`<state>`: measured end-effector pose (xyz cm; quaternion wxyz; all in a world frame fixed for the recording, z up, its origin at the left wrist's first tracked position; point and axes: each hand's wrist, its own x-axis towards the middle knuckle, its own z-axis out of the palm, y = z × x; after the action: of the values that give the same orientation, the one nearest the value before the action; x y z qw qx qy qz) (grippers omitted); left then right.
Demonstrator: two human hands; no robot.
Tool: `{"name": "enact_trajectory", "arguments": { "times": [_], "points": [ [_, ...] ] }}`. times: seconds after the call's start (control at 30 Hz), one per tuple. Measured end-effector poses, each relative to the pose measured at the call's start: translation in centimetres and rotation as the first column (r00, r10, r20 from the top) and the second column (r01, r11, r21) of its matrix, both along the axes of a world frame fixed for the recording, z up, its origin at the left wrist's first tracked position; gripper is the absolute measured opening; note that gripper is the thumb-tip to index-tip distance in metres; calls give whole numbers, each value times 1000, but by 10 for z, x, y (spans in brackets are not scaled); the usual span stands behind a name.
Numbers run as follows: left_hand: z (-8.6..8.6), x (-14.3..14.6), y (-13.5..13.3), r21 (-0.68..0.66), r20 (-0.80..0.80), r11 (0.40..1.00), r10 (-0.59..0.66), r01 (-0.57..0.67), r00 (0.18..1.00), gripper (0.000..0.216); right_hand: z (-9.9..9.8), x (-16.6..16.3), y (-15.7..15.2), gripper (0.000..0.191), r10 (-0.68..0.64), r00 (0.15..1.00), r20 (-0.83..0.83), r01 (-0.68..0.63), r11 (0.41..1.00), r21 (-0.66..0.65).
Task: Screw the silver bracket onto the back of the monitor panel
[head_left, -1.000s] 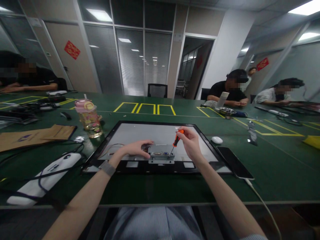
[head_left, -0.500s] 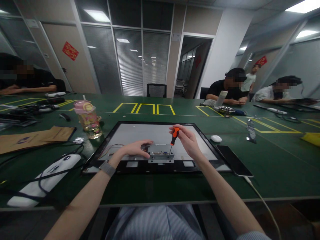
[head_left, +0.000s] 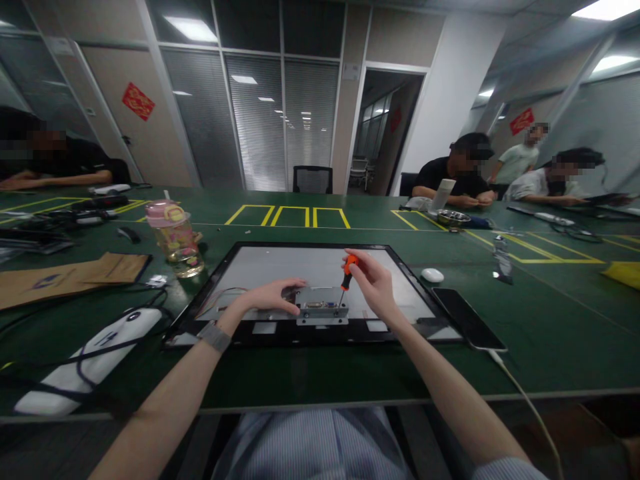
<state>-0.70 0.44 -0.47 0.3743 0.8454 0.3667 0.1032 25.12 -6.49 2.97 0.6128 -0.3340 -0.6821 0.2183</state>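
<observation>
Several people sit around green table (head_left: 550,300) in office.

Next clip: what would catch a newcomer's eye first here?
The orange-handled screwdriver in the right hand, tip down on the metal connector bracket of a flat monitor panel lying at the centre of the green table. The left hand rests beside the bracket; a pink-lidded bottle stands left.
</observation>
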Motion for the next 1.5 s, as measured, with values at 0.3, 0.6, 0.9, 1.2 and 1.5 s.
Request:
{"name": "enact_trajectory", "arguments": {
  "times": [0.3,0.6,0.9,1.2,1.5],
  "points": [
    [-1,-1,0,-5,-2,1000,5,-5,1000,76,0,3,-1,29,26,1000,-2,-26,1000,-2],
    [-2,-1,2,-8,9,1000,-8,8,1000,75,-2,-1,1,14,-121,990,-76,126,990,66],
    [-6,-2,5,5,26,1000,-30,30,999,75,2,-2,5,21,283,859,-427,-381,911,-161],
    [-6,-2,5,1,16,1000,-12,12,1000,77,5,-2,2,18,275,865,-420,-383,902,-199],
    [-2,0,1,10,11,1000,-6,6,1000,77,3,0,4,11,297,876,-380,-374,916,-148]
  ]
}}
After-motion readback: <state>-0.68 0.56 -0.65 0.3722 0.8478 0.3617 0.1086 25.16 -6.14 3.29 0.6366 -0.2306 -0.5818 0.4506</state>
